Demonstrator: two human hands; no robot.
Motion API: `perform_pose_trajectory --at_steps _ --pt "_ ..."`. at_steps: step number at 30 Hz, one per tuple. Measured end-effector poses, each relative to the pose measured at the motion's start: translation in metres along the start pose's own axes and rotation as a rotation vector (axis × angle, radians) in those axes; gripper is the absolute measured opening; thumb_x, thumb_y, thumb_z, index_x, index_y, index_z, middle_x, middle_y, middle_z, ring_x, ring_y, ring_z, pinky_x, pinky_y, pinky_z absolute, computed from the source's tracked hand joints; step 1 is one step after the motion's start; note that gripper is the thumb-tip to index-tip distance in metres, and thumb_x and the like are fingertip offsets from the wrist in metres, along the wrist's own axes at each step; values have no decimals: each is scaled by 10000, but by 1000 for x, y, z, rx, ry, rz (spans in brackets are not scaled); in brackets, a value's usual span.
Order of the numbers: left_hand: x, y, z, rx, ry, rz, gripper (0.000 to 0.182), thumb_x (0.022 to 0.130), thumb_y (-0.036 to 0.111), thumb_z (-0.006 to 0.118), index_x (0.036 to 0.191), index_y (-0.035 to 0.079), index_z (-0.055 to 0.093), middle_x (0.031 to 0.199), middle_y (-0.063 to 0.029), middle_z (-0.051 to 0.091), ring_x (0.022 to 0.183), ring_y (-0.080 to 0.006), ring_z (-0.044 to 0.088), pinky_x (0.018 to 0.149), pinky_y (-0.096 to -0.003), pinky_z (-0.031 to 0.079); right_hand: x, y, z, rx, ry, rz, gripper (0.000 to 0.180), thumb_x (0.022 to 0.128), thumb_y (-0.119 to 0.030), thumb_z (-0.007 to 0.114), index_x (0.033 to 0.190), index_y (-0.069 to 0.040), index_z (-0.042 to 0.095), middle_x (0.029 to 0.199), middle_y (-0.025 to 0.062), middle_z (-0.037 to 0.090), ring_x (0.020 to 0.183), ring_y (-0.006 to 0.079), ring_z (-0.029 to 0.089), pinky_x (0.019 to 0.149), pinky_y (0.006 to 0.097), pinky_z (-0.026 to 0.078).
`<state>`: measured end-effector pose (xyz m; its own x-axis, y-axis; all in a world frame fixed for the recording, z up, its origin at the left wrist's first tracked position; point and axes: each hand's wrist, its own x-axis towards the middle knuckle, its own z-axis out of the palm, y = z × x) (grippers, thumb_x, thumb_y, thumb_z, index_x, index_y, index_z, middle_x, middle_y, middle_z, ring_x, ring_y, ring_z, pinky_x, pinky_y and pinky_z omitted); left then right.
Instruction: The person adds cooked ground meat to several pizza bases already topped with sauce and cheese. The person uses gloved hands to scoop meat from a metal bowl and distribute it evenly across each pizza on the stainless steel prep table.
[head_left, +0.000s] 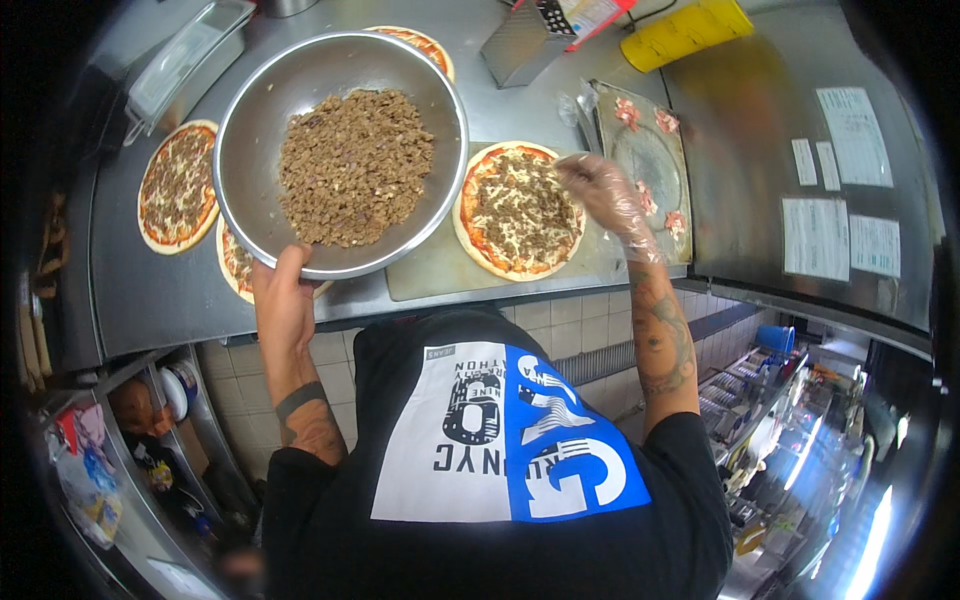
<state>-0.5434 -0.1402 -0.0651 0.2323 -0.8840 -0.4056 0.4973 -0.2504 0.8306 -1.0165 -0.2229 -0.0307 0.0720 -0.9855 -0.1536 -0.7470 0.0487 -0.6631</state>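
My bare left hand (285, 289) grips the near rim of a large stainless steel bowl (251, 142), thumb over the edge. Brown crumbled cooked meat (356, 169) lies in the bowl. To its right, a round pizza (521, 214) with red sauce, shredded cheese and crumbled meat rests on a cutting board (420, 266). My right hand (604, 195), in a clear plastic glove, is over the pizza's right edge, its fingers bent; whether they hold anything cannot be seen. Another topped pizza (178, 187) lies left of the bowl, and a third (236, 262) is partly hidden under it.
Behind the bowl is another pizza (427, 46). A metal box grater (525, 45) and a yellow cylindrical container (686, 34) stand at the back. On the right lies a worn metal tray (645, 150) with small pink meat piles. A clear lidded container (187, 64) is at back left.
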Motion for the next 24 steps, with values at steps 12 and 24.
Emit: perform_pose_trajectory --at_steps 12,24 --pt "13 6 3 74 -239 -110 409 982 52 636 1377 -51 600 1162 -89 695 998 -230 739 852 -438 666 -19 -142 3 155 42 -26 247 1044 -168 787 1221 2 817 1140 145 841 1019 190 785 944 369 625" --pt "0 -38 67 130 -363 -143 479 989 60 611 1455 -46 570 1274 -145 713 1052 -241 761 835 -411 675 -16 -134 38 -300 -98 -298 293 929 -86 830 1220 -58 805 1227 191 807 1098 374 792 966 423 630"
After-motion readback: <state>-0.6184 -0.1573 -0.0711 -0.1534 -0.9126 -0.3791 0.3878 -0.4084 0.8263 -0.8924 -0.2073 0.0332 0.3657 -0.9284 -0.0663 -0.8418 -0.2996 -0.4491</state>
